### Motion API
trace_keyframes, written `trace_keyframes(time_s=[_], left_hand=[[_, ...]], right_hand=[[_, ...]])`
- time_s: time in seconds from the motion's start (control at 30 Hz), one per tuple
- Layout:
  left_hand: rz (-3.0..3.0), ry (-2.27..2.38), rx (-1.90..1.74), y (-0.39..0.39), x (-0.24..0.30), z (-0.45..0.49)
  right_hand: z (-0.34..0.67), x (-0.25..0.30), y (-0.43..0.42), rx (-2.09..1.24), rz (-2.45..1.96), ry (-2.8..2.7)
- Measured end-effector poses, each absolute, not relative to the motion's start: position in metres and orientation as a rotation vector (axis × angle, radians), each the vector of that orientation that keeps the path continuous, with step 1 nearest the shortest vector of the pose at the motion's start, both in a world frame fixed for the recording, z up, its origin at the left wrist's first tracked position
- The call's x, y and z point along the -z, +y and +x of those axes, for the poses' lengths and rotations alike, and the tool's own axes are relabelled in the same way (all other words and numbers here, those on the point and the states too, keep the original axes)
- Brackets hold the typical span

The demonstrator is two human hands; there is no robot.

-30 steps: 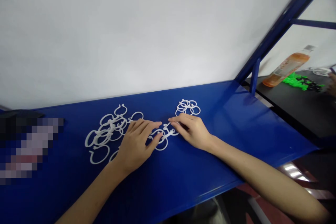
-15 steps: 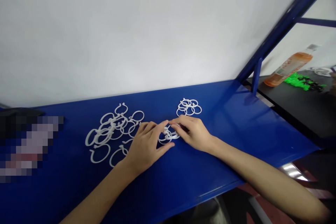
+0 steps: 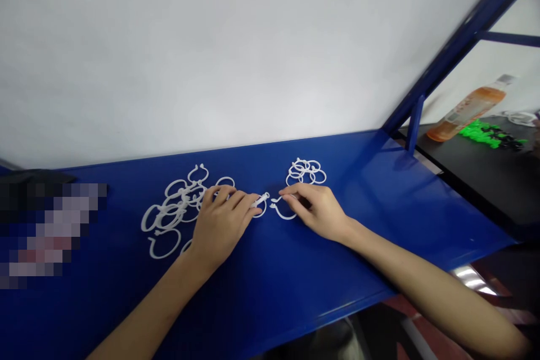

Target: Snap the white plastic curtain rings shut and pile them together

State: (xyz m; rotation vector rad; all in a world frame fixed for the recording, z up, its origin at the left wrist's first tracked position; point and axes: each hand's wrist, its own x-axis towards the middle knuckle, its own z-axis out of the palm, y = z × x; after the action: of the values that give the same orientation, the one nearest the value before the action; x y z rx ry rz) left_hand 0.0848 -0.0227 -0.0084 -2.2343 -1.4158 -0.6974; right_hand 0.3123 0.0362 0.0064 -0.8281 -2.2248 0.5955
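Both my hands rest on a blue shelf [image 3: 379, 208] among white plastic split rings. My left hand [image 3: 221, 222] has its fingers curled together over one white ring [image 3: 260, 203], pinching it at its tip. My right hand [image 3: 315, 209] pinches another white ring [image 3: 283, 212] that lies open on the shelf just right of the first. The two rings sit side by side, a small gap between them. A loose heap of rings [image 3: 175, 211] lies left of my left hand. A small cluster of rings [image 3: 306, 171] sits just beyond my right hand.
A white wall stands right behind the shelf. A blue frame post [image 3: 455, 45] slants up at the right. Beyond it, a black table [image 3: 476, 169] holds an orange drink bottle [image 3: 468, 108] and green and black small parts [image 3: 489, 132]. A blurred patch lies at far left.
The two rings were bunched together between my fingertips half a second ago; now they are drawn apart, one in each hand. My left hand has shifted slightly back towards the wall.
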Motion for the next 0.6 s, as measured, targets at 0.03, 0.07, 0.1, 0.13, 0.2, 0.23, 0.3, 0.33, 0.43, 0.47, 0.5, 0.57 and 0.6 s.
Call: trace_keyframes(time_s=[0.03,0.07,0.1,0.13,0.2,0.23,0.3,0.33,0.43,0.47,0.5,0.57,0.6], left_hand=[[-2.251,-1.415,0.727,-0.023,0.008,0.086],[-2.271,-1.4,0.764,-0.023,0.008,0.088],[-2.29,-1.371,0.805,-0.024,0.007,0.09],[-2.308,-1.332,0.847,-0.024,0.006,0.092],[-2.343,-1.253,0.911,-0.026,0.004,0.097],[-2.353,-1.221,0.937,-0.026,0.003,0.099],[-2.352,-1.176,0.985,-0.027,0.001,0.1],[-2.345,-1.159,1.008,-0.028,0.001,0.1],[-2.321,-1.112,1.081,-0.029,0.0,0.1],[-2.32,-1.1,1.1,-0.03,0.001,0.1],[-2.324,-1.091,1.115,-0.03,0.001,0.1],[-2.34,-1.089,1.13,-0.032,0.002,0.101],[-2.354,-1.096,1.131,-0.032,0.002,0.101]], right_hand=[[0.312,-0.006,0.036,-0.612,-0.832,-2.211],[0.312,-0.005,0.035,-0.637,-0.827,-2.201],[0.312,-0.004,0.034,-0.669,-0.817,-2.195],[0.312,-0.003,0.033,-0.707,-0.801,-2.196],[0.311,-0.001,0.031,-0.79,-0.761,-2.211],[0.31,-0.001,0.03,-0.833,-0.743,-2.221],[0.309,0.0,0.029,-0.916,-0.711,-2.237],[0.309,0.0,0.029,-0.957,-0.695,-2.242],[0.309,-0.002,0.029,-1.052,-0.639,-2.242],[0.31,-0.003,0.029,-1.068,-0.618,-2.242],[0.311,-0.004,0.029,-1.078,-0.598,-2.245],[0.312,-0.006,0.029,-1.087,-0.558,-2.263],[0.313,-0.006,0.029,-1.09,-0.538,-2.279]])
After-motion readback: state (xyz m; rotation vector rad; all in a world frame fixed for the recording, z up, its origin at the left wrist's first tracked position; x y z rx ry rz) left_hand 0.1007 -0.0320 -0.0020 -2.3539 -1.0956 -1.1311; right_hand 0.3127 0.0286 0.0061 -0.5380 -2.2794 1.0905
